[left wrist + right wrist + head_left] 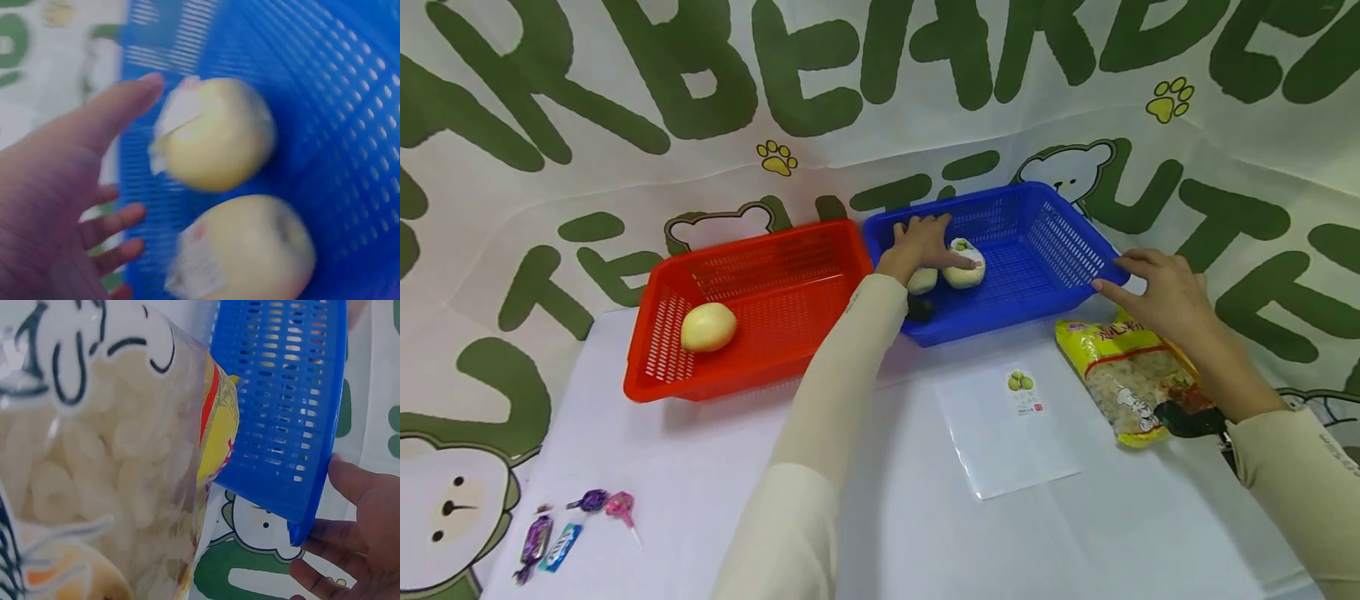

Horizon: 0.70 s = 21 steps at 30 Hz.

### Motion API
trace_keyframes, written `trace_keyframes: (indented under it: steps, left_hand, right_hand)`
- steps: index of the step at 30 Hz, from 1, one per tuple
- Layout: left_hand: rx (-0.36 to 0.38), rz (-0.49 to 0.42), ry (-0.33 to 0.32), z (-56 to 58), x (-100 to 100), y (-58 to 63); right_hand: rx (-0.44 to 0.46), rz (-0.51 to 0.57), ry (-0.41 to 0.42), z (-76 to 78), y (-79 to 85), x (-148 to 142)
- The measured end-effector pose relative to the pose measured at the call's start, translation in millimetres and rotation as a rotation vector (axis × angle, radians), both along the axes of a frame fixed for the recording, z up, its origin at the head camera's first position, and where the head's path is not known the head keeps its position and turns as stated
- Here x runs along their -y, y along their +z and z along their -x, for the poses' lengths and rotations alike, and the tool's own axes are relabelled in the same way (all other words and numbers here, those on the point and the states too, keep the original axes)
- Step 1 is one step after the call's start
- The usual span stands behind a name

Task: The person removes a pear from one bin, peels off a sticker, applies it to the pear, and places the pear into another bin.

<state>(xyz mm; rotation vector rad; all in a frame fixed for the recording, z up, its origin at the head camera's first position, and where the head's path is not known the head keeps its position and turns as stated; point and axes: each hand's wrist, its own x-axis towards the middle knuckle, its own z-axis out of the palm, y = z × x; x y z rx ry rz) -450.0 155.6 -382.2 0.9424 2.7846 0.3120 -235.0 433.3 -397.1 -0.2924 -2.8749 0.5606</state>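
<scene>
Two pale yellow apples with paper labels lie in the left part of the blue basket (1037,233); one apple (228,134) is beside my left thumb, the other apple (259,244) lower in the left wrist view. Over them my left hand (921,246) is spread, thumb apart from the fingers, with nothing gripped. At the basket's right corner my right hand (1172,300) pinches the rim, thumb on one side and fingers (331,537) on the other. A yellow bag of pale ring-shaped food (1138,379) lies below the right hand.
To the left stands a red basket (767,333) holding one apple (708,327). A clear plastic sleeve (1007,450) with a fruit label lies in front of the blue basket. Several wrapped sweets, including a pink lollipop (621,506), are at front left. A printed cloth hangs behind.
</scene>
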Motion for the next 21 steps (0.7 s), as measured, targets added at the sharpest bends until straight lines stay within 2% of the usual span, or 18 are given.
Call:
trace_keyframes:
  steps: [3,6,8,11,13,16,19,21]
  left_hand:
    - [-0.058,-0.18,-0.003,-13.4,26,13.6]
    - [-0.171,-0.416,0.013,-37.2,67,20.5]
    - [-0.257,-0.569,0.028,-53.6,99,20.1]
    - [-0.329,-0.727,0.075,-73.9,152,10.8]
    - [-0.356,-0.777,0.136,-82.7,186,0.7]
    - [-0.385,-0.797,0.258,-90.4,231,-17.1]
    - [-0.406,-0.776,0.388,-91.7,264,-32.5]
    - [-0.393,-0.742,0.465,-90.6,280,-39.6]
  right_hand:
    - [0.007,0.001,-0.009,5.1,0.6,-4]
    - [0.012,0.001,-0.021,10.3,0.9,-11]
    - [0.01,0.003,-0.032,11.7,1.5,-18]
    - [0.015,0.002,-0.055,9.4,2.7,-29]
    - [0.019,0.002,-0.075,7.3,3.2,-37]
    - [0.031,-0.016,-0.112,4.2,3.7,-48]
    - [0.045,-0.047,-0.137,2.8,3.5,-61]
    - [0.053,-0.062,-0.145,2.8,3.0,-69]
